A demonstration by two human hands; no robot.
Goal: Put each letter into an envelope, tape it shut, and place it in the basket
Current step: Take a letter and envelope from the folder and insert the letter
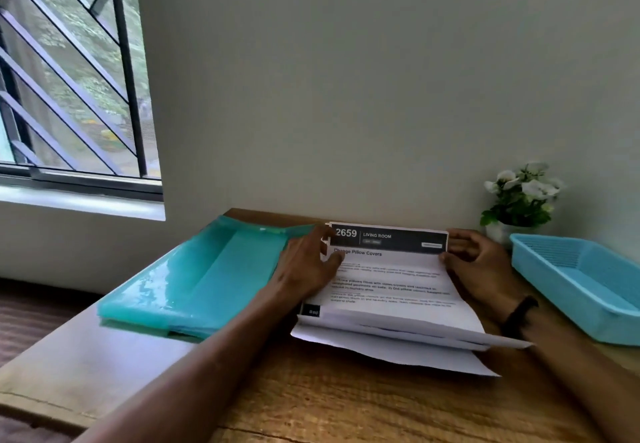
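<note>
A plain pale wall (363, 79) fills most of the view. At ten o'clock a window (69, 72) with dark diagonal bars shows greenery outside and lets in soft daylight above a white sill (83, 202). A wooden table (329, 404) spreads across six o'clock, pushed against the wall. Dark wood floor (31, 318) shows at eight o'clock.

Letter (391, 280): white, black header band, dark print. Folder (194, 286): translucent teal. Basket (568, 290): light blue, ribbed floor. Tabletop (329, 401): brown wood grain. Flowers (523, 183): white, green leaves. Wristband (519, 314): black.
</note>
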